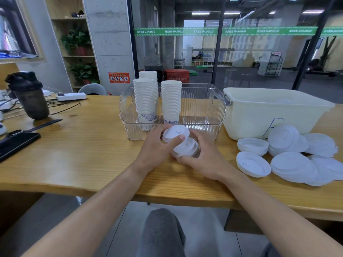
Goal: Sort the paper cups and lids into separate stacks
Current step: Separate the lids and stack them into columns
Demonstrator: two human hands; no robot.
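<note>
1. A wooden worktop [83, 151] stands before a glass wall that looks into a gym; a dark shaker bottle [29, 95] and a power strip [71, 96] sit toward its far left corner.
2. At the middle of the near edge, the left hand [155, 148] and right hand [202, 160] both curl round a small stack of lids [182, 143], thumb pressed on the top lid, which sits skewed off the ones below.
3. Judged from that skew, the step is squaring the lids into a nested stack. Doing it well means lining up the rims first, then pressing gently so the thin plastic seats without buckling.
4. Three cup stacks [146, 101] stand upright in the clear ribbed bin [204, 127], at its left end.
5. A cream tub [259, 115] sits just right of the bin.
6. Loose lids [289, 158] lie heaped by the right edge in roughly six overlapping piles; single lids cannot be counted.
</note>
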